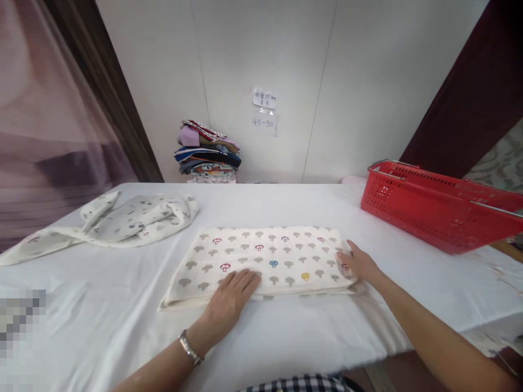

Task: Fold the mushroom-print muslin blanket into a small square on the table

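A folded cream cloth [241, 256] printed with grey, red, blue and yellow mushrooms lies flat on the white-covered table [278, 326]. Its layers show along the near edge. My left hand [231, 296] rests palm down on that near edge, left of the middle, fingers stretched out over the fabric. At the cloth's right end, my right hand [362, 264] touches the side edge, with thumb and forefinger apart; its other fingers are partly hidden. A second whitish cloth [139, 218] with small leaf-like prints lies crumpled to the left.
A red plastic basket [441, 209] with metal handles stands at the right. Toward the back wall, a stack of folded fabrics [208, 155] rises behind the table's far edge. Handwritten paper labels [265, 111] are taped to the wall. Curtains hang on both sides.
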A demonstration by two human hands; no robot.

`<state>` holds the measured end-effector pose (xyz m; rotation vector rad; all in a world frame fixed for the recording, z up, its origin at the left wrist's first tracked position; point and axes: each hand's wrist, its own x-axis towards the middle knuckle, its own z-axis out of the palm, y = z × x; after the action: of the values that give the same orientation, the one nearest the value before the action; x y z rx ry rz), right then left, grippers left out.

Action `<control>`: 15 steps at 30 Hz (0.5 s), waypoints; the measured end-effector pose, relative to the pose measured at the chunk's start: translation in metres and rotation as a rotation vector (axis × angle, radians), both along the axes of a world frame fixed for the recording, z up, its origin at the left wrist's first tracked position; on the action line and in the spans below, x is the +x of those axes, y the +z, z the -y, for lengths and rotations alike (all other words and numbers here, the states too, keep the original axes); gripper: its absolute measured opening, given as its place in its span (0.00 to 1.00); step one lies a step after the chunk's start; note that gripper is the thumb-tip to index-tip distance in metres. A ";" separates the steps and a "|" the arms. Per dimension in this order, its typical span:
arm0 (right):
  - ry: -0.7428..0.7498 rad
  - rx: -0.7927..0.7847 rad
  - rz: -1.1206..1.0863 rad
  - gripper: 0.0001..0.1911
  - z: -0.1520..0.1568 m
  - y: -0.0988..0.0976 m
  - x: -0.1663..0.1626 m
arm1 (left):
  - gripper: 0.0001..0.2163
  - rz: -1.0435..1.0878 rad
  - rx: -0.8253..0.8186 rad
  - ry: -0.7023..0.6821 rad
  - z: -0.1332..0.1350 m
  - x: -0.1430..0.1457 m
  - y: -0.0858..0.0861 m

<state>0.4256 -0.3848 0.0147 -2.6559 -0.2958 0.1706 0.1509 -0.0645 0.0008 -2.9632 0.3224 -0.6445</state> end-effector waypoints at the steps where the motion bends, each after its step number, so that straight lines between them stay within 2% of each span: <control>1: -0.026 0.014 -0.011 0.38 -0.003 0.001 0.005 | 0.31 0.000 0.001 0.001 -0.001 0.000 -0.002; 5: -0.149 0.202 -0.189 0.37 -0.013 0.010 0.021 | 0.30 0.013 0.007 -0.009 -0.001 -0.002 -0.003; 10: -0.159 0.316 -0.473 0.26 -0.022 0.024 0.022 | 0.28 0.023 -0.029 -0.012 0.000 -0.003 -0.003; 12: -0.159 0.353 -0.516 0.23 -0.024 0.026 0.021 | 0.27 0.028 -0.049 -0.014 0.000 -0.002 -0.003; 15: -0.128 0.369 -0.470 0.21 -0.024 0.025 0.022 | 0.26 0.015 -0.062 -0.018 0.000 -0.002 -0.003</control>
<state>0.4471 -0.3610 0.0393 -2.1807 0.0010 0.6217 0.1490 -0.0649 -0.0018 -3.0155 0.3344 -0.6914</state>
